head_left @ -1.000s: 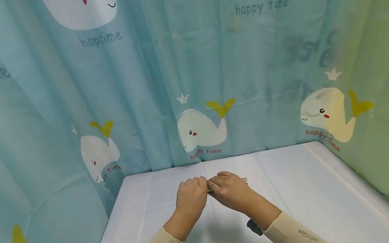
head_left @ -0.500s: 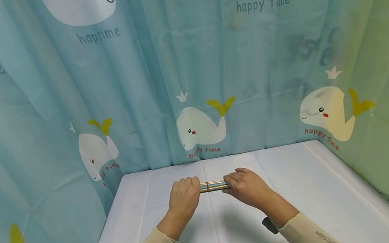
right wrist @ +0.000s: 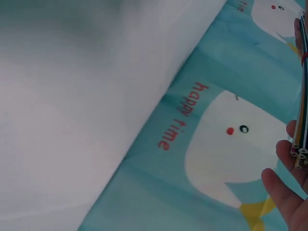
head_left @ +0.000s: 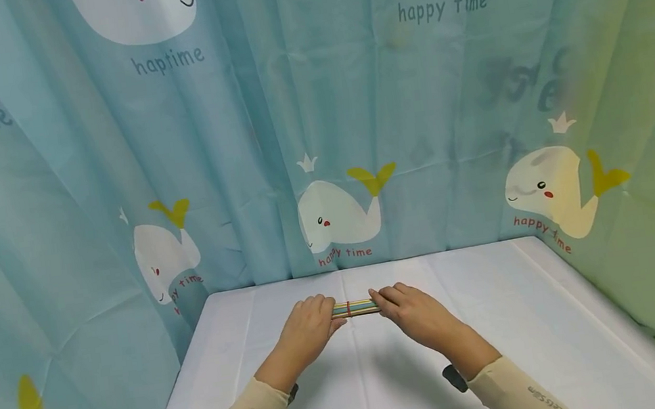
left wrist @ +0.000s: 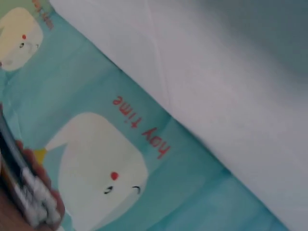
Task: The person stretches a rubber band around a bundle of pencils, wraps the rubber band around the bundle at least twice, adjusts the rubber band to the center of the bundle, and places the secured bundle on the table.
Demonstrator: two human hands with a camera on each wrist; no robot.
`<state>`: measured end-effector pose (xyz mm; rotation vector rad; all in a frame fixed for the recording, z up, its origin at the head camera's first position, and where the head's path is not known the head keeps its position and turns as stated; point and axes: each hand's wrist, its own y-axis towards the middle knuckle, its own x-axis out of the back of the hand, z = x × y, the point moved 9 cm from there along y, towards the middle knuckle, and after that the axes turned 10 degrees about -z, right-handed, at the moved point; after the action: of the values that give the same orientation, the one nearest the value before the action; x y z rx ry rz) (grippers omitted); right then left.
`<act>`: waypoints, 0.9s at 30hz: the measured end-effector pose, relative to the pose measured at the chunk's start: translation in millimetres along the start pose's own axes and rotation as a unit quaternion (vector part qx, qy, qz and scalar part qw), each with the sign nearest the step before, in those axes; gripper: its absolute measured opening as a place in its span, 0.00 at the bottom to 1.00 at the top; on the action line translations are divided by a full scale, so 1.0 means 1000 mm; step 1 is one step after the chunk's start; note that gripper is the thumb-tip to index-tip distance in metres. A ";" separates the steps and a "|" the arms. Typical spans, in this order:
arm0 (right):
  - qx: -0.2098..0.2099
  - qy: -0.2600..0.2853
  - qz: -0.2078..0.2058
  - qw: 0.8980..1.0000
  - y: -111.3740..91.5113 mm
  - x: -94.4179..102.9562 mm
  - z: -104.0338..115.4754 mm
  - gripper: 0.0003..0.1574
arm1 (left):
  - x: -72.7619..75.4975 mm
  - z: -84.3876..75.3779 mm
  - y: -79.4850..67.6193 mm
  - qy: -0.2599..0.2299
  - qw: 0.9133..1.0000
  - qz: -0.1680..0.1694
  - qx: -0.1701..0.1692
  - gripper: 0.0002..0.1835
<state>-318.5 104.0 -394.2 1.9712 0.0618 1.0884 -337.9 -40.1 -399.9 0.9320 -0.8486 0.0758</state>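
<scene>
A bundle of slim coloured pencils (head_left: 361, 307) is held level above the table, with a red rubber band (head_left: 349, 309) round its middle. My left hand (head_left: 308, 328) grips the left end, thumb on the near side. On the right end, my right hand (head_left: 417, 313) holds the bundle with its fingers over the far side. The right wrist view catches the pencils' ends (right wrist: 300, 156) against spread fingertips (right wrist: 272, 180). Pale, blurred ends of the bundle (left wrist: 38, 199) show by the left fingers in the left wrist view.
A white-covered table (head_left: 504, 340) lies below both hands. Behind it and along the sides hangs a blue-green curtain (head_left: 438, 204) printed with whales. A dark wrist device (head_left: 454, 378) sits under the right forearm.
The right hand has moved right along the bundle since a second ago, baring the middle and its band. More recently, the left hand has turned, and its thumb now shows.
</scene>
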 end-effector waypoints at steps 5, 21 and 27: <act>-0.002 -0.004 0.006 1.000 -0.009 -0.010 -0.004 0.27 | -0.011 -0.001 -0.007 -0.063 0.997 0.051 0.000 0.17; -0.077 0.070 0.107 0.989 -0.038 -0.067 -0.005 0.19 | -0.048 0.010 -0.036 -0.140 0.987 0.062 0.058 0.15; -0.101 0.091 0.129 0.982 -0.043 -0.078 -0.006 0.17 | -0.067 0.009 -0.043 -0.111 0.986 0.107 0.062 0.14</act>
<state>-356.7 102.5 -474.7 1.7258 -0.2043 1.3834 -371.8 -54.1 -471.7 0.9747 -1.1611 0.2162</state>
